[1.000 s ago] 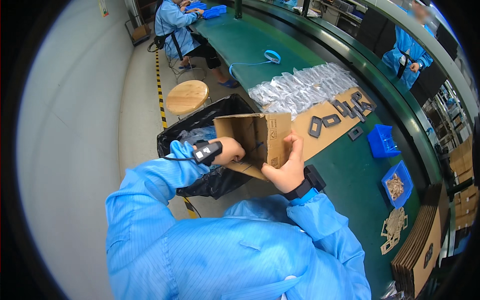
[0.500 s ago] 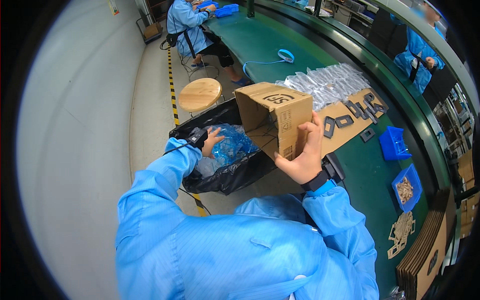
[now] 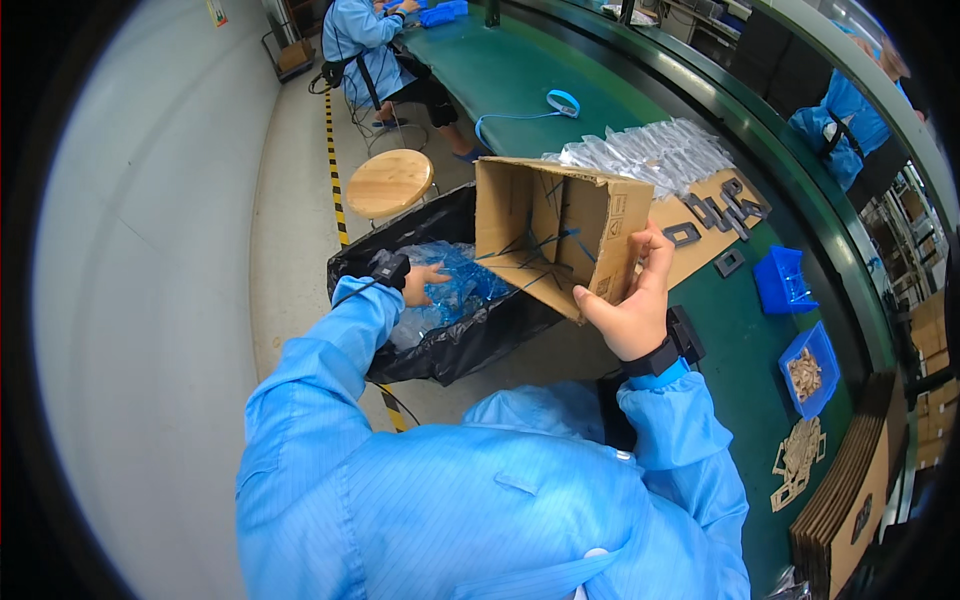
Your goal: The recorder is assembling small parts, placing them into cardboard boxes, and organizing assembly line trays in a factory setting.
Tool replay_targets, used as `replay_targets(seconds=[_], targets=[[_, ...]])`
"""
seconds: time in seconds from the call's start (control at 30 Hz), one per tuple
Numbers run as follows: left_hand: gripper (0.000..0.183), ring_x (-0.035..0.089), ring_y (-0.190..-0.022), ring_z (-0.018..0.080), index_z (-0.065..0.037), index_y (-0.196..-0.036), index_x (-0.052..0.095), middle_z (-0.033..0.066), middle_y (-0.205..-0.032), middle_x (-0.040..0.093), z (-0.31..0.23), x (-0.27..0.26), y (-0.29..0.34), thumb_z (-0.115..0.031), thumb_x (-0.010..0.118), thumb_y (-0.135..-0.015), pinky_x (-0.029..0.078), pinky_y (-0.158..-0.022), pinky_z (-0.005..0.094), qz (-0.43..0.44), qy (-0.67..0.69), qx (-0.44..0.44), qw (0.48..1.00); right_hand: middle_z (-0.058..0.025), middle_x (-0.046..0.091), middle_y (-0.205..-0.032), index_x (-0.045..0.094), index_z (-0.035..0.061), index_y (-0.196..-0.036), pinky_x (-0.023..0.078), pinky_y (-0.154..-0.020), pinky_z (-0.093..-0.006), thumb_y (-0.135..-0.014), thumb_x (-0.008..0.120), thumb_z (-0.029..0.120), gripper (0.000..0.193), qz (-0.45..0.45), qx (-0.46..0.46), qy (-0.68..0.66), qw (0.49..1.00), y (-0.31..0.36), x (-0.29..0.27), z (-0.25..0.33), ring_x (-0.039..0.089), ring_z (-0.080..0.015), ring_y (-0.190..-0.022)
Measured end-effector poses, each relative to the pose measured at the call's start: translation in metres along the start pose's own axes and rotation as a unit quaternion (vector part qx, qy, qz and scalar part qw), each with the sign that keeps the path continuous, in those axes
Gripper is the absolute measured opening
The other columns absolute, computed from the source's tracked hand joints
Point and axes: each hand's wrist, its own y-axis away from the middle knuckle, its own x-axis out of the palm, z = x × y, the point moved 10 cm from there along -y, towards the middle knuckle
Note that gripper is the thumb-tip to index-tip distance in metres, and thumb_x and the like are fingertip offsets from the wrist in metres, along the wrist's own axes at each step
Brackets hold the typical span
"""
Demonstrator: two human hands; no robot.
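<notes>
At right end of the black bin, pinches carton with right hand. Over bin's blue film, spreads fingers of left hand.

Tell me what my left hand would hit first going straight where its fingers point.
Your left hand would probably meet the blue plastic first, though depth is unclear.

Black bin liner, beneath the left hand: was partly hidden by the carton. Dark strands, left of the right hand: were too thin to identify. Seated co-worker, beyond both hands: head was cropped.
</notes>
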Motion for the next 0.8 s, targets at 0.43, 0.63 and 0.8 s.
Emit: replay_targets(seconds=[0.43,0.63,0.8], targets=[[0.044,0.052,-0.119,0.0404,-0.002,-0.117,0.060,0.0199,-0.127,0.057,-0.066,-0.237,0.054,-0.003,0.065,-0.073,0.046,-0.099,0.0459,-0.446,0.091,0.034,0.890,-0.0219,0.026,-0.143,0.034,0.0128,-0.120,0.031,-0.110,-0.0459,-0.055,0.081,0.009,0.080,0.013,-0.080,0.044,0.996,-0.003,0.012,0.011,0.034,-0.0355,-0.134],[0.068,0.045,-0.129,0.0396,0.003,-0.126,0.054,0.0267,-0.132,0.051,-0.180,-0.227,0.046,-0.047,0.066,-0.082,0.036,-0.109,0.0474,-0.272,-0.017,0.248,0.930,-0.0183,0.021,-0.149,0.032,0.0138,-0.120,0.029,-0.112,-0.0432,-0.057,0.077,0.004,0.079,0.047,-0.088,0.073,0.992,0.002,0.036,0.019,0.031,-0.0308,-0.138],[0.095,0.036,-0.137,0.0432,0.014,-0.136,0.040,0.0335,-0.137,0.045,-0.178,-0.194,0.005,-0.064,0.056,-0.084,0.021,-0.117,0.0502,-0.181,-0.027,0.159,0.970,-0.0254,0.030,-0.142,0.037,0.0112,-0.111,0.028,-0.110,-0.0483,-0.054,0.074,0.008,0.068,0.041,-0.110,0.004,0.993,0.011,0.036,0.028,0.033,-0.0404,-0.135]])
